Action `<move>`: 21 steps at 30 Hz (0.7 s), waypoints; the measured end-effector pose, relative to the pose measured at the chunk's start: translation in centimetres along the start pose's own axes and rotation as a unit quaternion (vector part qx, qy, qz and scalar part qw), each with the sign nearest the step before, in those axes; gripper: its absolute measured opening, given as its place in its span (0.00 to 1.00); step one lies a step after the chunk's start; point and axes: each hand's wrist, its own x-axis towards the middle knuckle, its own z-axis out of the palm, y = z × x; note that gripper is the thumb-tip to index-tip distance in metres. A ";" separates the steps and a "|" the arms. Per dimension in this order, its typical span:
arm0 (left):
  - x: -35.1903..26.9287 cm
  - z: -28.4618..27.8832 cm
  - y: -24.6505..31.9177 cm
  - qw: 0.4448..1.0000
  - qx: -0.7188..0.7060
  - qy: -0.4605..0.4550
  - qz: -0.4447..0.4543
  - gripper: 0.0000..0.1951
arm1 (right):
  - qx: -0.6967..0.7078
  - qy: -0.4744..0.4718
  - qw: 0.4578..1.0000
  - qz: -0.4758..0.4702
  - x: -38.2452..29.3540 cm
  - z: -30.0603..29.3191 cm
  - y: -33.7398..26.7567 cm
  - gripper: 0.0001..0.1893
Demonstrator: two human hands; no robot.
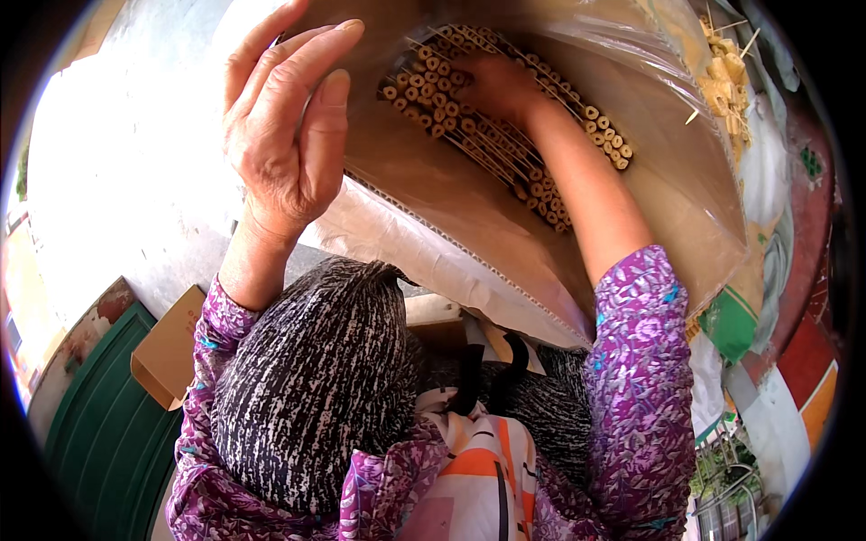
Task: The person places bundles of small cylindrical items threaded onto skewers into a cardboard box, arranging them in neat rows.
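My left hand (291,128) is raised at the near-left rim of a cardboard box (467,223), palm turned partly aside. Its fingers are apart with nothing between them. Deep in the box, my right hand (497,84) rests on packed tan ring-ended rolls (440,101), which look hollow. Its fingertips are in shadow against the rolls, so whether they grip one is unclear. Thin sticks (487,145) lie in rows between the groups of rolls. A clear plastic liner (629,61) covers the far-right inner wall of the box.
More tan pieces (727,84) lie in a pile beyond the box's right side, near a green and tan sack (731,324). A small cardboard box (169,348) stands at left by a green door (108,412). My patterned trouser knee (318,379) is close to the large box.
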 end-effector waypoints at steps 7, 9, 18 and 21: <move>-0.1 0.2 0.0 1.000 -0.008 0.006 0.003 0.14 | -0.024 -0.056 0.996 -0.068 -0.2 -0.3 1.2 0.43; -0.2 0.1 0.0 1.000 0.001 0.004 0.001 0.14 | -0.128 -0.064 0.987 -0.072 -1.3 -0.7 0.0 0.50; -0.2 0.1 -0.2 1.000 0.000 0.002 0.005 0.14 | -0.206 -0.004 0.974 -0.096 -2.5 0.2 0.7 0.48; -0.3 0.1 -0.3 1.000 -0.002 0.006 0.004 0.14 | -0.189 -0.014 0.979 -0.074 -2.4 0.3 0.2 0.46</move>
